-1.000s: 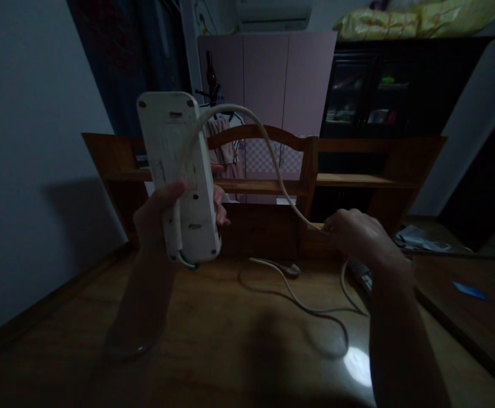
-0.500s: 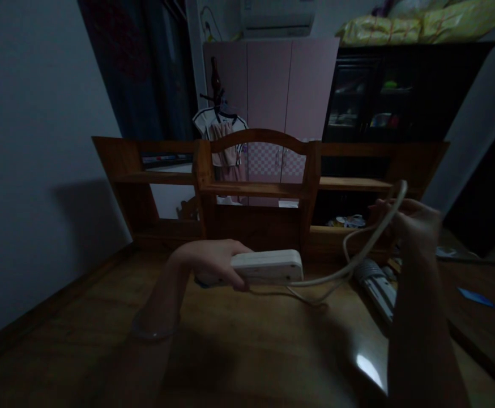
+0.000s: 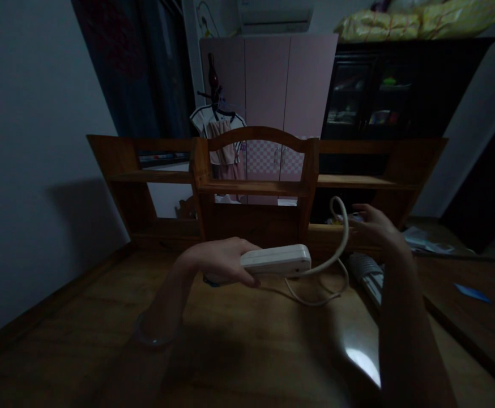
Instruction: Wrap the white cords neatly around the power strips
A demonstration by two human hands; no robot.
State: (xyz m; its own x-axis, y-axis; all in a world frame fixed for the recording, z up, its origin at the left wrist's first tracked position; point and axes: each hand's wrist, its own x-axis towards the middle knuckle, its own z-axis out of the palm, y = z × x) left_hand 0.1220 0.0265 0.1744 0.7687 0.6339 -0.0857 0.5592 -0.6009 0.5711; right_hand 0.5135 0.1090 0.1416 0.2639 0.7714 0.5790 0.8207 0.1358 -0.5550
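My left hand point(image 3: 226, 258) is closed around a white power strip point(image 3: 277, 259), held level above the wooden desktop point(image 3: 247, 345). Its socket face cannot be made out. From the strip's right end a thick white cord point(image 3: 344, 235) rises in a loop, and more of it curves down near the desk. Just right of that loop is my right hand point(image 3: 377, 226), fingers stretched out and apart, with nothing visible in them.
A wooden shelf rack point(image 3: 256, 187) runs along the desk's back. Beside my right forearm lies a grey and white object point(image 3: 368, 277). Farther right, a blue card point(image 3: 472, 293) rests on a brown surface, and a pale wall point(image 3: 39, 170) stands at left.
My right hand has let go of the cord and moved left with its fingers opening. The cord loop has sagged inward toward the strip. My left hand has shifted slightly right with the power strip.
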